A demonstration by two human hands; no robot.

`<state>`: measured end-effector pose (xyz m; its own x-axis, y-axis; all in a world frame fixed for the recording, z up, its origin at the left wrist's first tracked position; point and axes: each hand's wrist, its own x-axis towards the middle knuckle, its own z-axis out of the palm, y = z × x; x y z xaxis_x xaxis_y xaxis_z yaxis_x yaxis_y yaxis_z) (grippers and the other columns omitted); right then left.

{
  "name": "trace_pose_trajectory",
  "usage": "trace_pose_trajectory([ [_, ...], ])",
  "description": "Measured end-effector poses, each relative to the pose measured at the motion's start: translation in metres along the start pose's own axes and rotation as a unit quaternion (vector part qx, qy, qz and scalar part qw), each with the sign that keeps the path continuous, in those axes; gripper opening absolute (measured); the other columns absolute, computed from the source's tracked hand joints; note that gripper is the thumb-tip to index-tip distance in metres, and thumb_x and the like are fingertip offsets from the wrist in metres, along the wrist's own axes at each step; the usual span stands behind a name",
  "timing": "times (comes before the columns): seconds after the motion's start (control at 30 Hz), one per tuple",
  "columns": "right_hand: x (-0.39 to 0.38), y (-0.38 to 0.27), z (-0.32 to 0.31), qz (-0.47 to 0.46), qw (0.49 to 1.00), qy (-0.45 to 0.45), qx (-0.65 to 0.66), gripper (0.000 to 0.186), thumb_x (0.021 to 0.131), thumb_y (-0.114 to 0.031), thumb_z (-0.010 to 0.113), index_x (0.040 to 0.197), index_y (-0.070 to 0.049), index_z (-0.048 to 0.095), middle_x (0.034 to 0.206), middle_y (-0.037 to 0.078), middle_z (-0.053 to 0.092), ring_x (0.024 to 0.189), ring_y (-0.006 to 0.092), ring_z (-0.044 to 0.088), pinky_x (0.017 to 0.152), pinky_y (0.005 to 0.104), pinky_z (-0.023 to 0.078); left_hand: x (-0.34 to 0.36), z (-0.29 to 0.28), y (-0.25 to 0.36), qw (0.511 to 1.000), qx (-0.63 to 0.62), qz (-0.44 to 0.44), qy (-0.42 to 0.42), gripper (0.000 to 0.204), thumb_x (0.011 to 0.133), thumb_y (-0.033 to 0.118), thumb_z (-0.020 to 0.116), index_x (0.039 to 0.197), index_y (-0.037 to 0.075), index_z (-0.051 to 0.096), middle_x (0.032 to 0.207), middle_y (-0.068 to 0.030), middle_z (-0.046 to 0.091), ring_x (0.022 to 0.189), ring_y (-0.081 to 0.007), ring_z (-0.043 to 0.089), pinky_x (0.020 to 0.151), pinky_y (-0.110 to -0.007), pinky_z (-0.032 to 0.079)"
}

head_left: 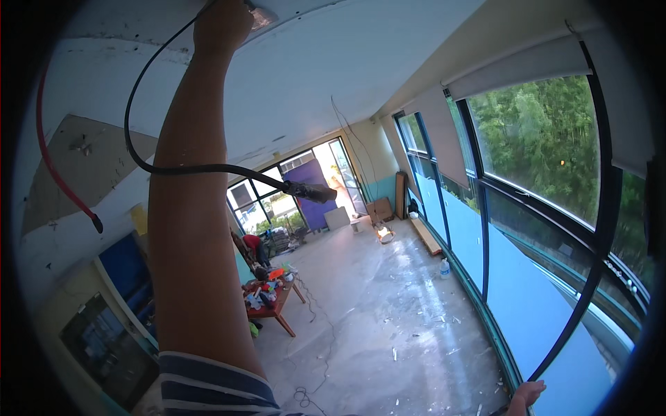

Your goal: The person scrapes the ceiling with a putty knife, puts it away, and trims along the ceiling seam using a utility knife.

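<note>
My left arm reaches straight up, and my left hand [222, 24] is closed against the white ceiling [347, 62] beside a small round fixture [262, 17]. A black cable [139, 159] comes out of that hand, loops down past my forearm and ends in a thick black tip [310, 191] hanging in the air. Only part of my right hand [525, 395] shows, low at the bottom edge near the foot of the window frame. Its fingers are too cut off to tell what they hold.
A red cable [59, 177] dangles from the ceiling at the left. Far below lie a concrete floor [374, 312], a red table [270, 298] piled with small items, and a person crouching behind it. Tall windows [534, 145] with dark frames line the right wall.
</note>
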<state>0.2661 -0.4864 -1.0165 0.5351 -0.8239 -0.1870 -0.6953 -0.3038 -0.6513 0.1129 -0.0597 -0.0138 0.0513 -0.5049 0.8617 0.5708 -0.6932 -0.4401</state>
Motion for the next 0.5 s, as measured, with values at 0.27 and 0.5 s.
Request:
trace_pose_trajectory([
  [0.27,0.023,0.023,0.022,-0.127,0.968,0.0,-0.218,0.031,0.091,-0.018,0.052,0.12,-0.007,0.052,0.105,0.016,0.065,0.096,0.0321,0.067,0.08,0.0434,0.055,0.001,0.001,0.024,0.999,-0.002,0.009,0.035,0.02,0.082,0.003,0.058,0.101,0.006,0.053,0.102,-0.0199,0.058,0.097,-0.0383,0.059,0.081,-0.046,0.049],
  [0.5,-0.013,-0.012,-0.008,-0.047,0.996,0.045,-0.057,0.03,0.089,-0.018,0.056,0.117,-0.008,0.053,0.1,0.014,0.065,0.092,0.0346,0.067,0.077,0.0431,0.056,0.009,0.024,-0.011,0.97,0.026,0.096,0.221,0.023,0.082,0.001,0.055,0.105,0.004,0.055,0.107,-0.0183,0.059,0.099,-0.0375,0.059,0.088,-0.046,0.049],
])
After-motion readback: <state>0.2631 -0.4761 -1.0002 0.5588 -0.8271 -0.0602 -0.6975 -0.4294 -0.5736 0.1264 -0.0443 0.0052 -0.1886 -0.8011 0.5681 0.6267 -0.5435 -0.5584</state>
